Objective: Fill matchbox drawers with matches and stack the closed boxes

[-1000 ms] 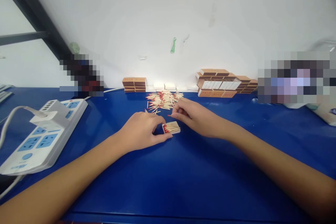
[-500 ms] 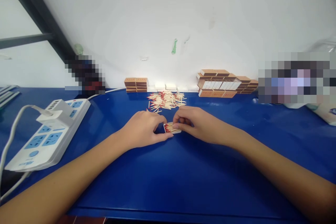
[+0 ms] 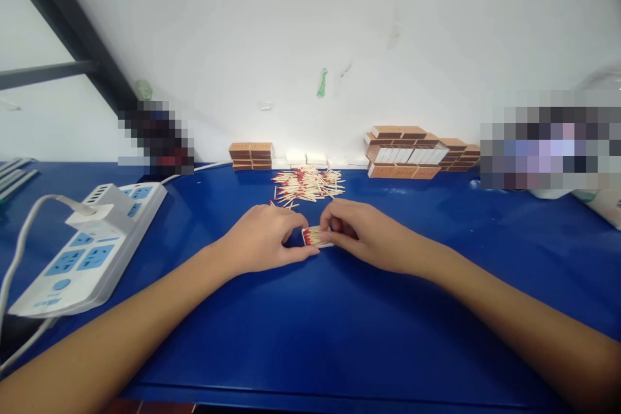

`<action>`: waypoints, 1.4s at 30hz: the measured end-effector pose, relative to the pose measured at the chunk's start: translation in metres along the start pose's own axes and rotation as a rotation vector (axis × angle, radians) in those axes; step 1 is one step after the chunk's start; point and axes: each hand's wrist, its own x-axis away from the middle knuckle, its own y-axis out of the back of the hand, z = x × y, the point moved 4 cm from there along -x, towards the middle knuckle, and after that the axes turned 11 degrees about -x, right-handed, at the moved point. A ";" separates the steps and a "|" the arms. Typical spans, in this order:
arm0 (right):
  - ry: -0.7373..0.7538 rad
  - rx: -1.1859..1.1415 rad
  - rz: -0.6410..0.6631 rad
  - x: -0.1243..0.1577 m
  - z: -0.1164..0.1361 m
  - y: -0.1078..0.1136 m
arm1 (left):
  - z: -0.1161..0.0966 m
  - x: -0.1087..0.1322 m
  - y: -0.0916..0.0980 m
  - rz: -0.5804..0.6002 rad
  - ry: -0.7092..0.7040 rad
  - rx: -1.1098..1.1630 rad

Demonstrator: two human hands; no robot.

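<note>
A small white matchbox tray (image 3: 326, 246) lies on the blue table between my hands, with red-tipped matches (image 3: 312, 235) inside, their heads toward the left. My left hand (image 3: 264, 239) grips the tray's left end, its thumb along the near side and its index finger at the far side. Over the right part of the tray, my right hand (image 3: 361, 231) has thumb and fingers closed at the matches' plain ends; the fingertips partly hide them. Just beyond my hands is a loose pile of matches (image 3: 308, 184) with red heads.
Brown matchboxes stand stacked at the wall, a small stack (image 3: 251, 156) left and a larger one (image 3: 403, 152) right. White trays (image 3: 316, 160) line the wall between them. A white power strip (image 3: 92, 252) with cables (image 3: 22, 239) lies left. Blurred objects sit at both sides.
My right hand has shifted very slightly down over the matches in the tray. My left hand keeps its hold on the tray, and the pile looks the same.
</note>
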 end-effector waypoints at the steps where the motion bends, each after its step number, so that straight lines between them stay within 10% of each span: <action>1: 0.011 0.003 -0.011 0.000 0.001 0.000 | -0.001 0.000 0.000 -0.001 -0.005 -0.002; 42: 0.187 0.125 -0.229 0.002 0.008 0.018 | -0.002 0.000 0.012 -0.006 -0.007 0.011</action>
